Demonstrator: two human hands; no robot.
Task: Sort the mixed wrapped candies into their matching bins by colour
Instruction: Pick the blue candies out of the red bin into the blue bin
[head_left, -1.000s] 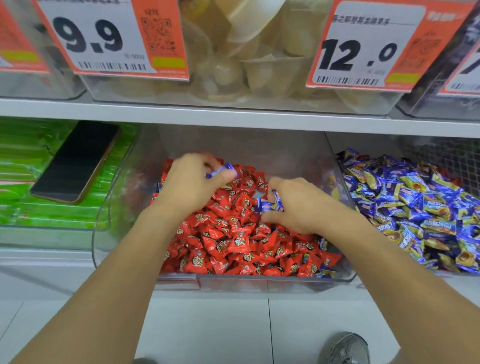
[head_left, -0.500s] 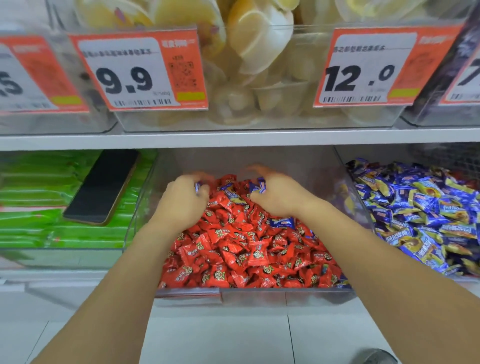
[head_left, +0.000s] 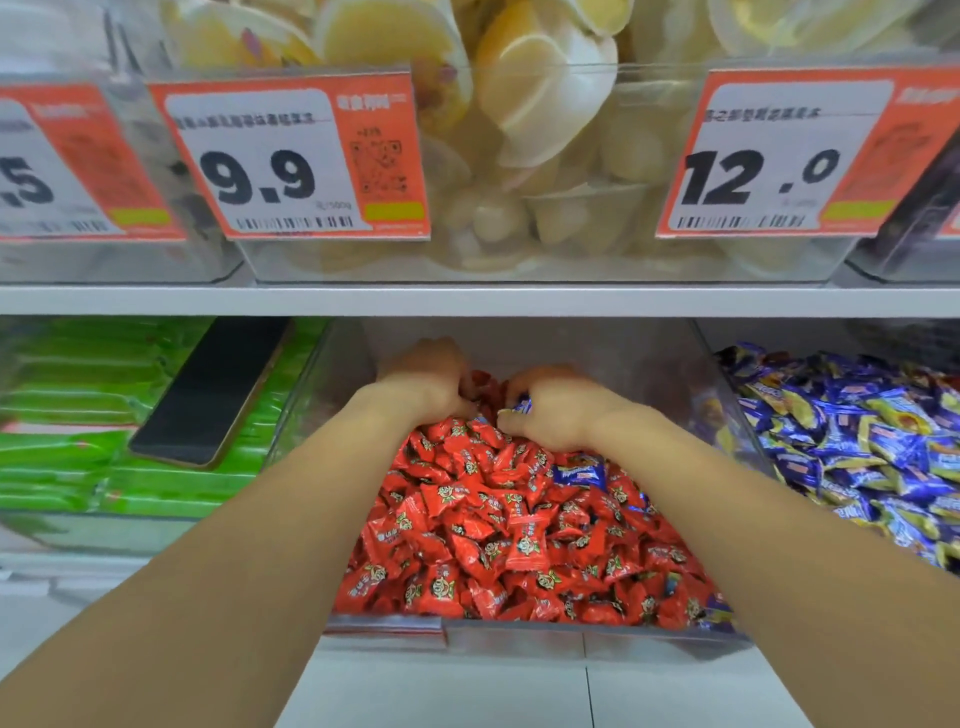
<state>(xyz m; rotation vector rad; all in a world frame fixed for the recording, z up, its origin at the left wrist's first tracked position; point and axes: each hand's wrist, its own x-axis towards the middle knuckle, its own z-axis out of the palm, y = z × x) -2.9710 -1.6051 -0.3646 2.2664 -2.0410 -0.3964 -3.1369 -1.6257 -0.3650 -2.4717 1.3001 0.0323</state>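
Observation:
A clear middle bin (head_left: 644, 635) is heaped with red wrapped candies (head_left: 519, 525). A stray blue candy (head_left: 579, 473) lies on the heap, and a few more blue ones sit near its front right corner. Both hands reach to the back of the bin. My left hand (head_left: 423, 382) has its fingers curled down into the red candies, and what it holds is hidden. My right hand (head_left: 556, 410) pinches a blue candy (head_left: 522, 404) at its fingertips. The bin of blue and yellow candies (head_left: 857, 447) is to the right.
A black phone (head_left: 208, 395) lies on green packets (head_left: 62, 395) in the left bin. The white shelf (head_left: 467, 300) above carries clear bins of pale sweets with orange price tags (head_left: 291, 161). Pale floor tiles show below.
Both hands have moved from the middle of the red heap to its back, closer together. The view has dropped and drawn back. The blue wrapper seen in my left hand is hidden now.

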